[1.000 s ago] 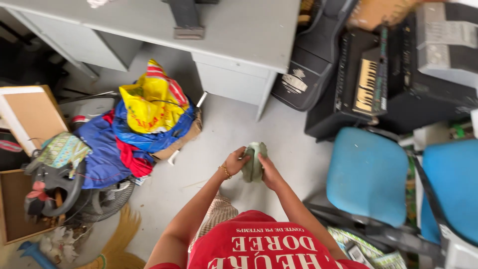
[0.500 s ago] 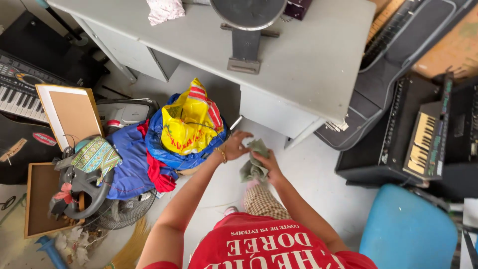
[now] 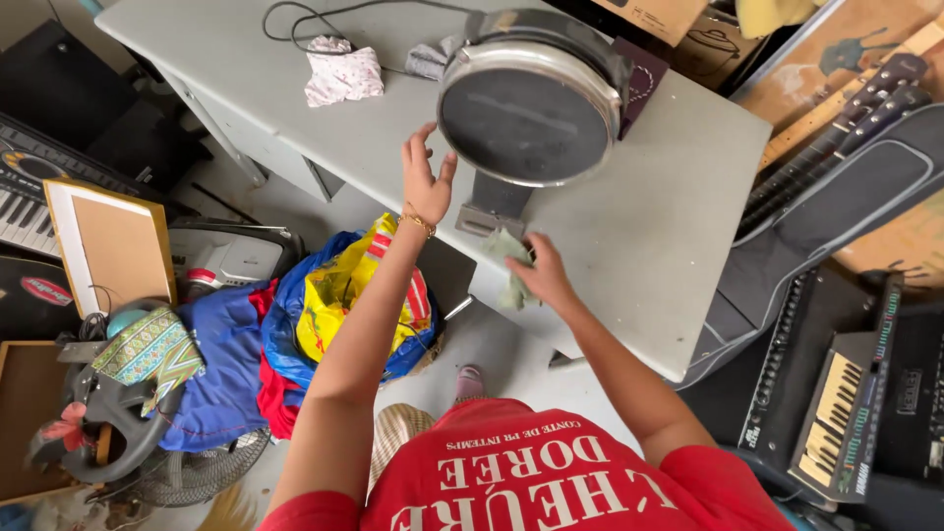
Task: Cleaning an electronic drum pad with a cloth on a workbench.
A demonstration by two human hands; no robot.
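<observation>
The crumpled pale green cloth [image 3: 510,264] is soft, faded and bunched into loose folds, with one end hanging over the front edge of the grey bench [image 3: 629,226]. It lies near the foot of the stand under the round metal-rimmed fan-like appliance with a dark face [image 3: 531,98]. The right hand [image 3: 544,272] presses on the cloth, its grip closed around the bunched fabric. The left hand [image 3: 425,177] is raised just beside the left rim of the round appliance, fingers spread wide and holding nothing; a thin gold bracelet [image 3: 418,222] sits on its wrist.

Farther back on the bench lie a white patterned rag [image 3: 342,74], a small grey rag [image 3: 431,59] and a dark cable [image 3: 295,15]. Below the bench on the floor is a yellow plastic bag [image 3: 339,285] inside a blue one [image 3: 285,324], next to blue and red fabric. To the right stand a black guitar case [image 3: 836,206] and a small keyboard with yellowish keys [image 3: 836,413]. At the left are a cork board with a white frame [image 3: 108,241] and a floor fan's wire grille [image 3: 187,472].
</observation>
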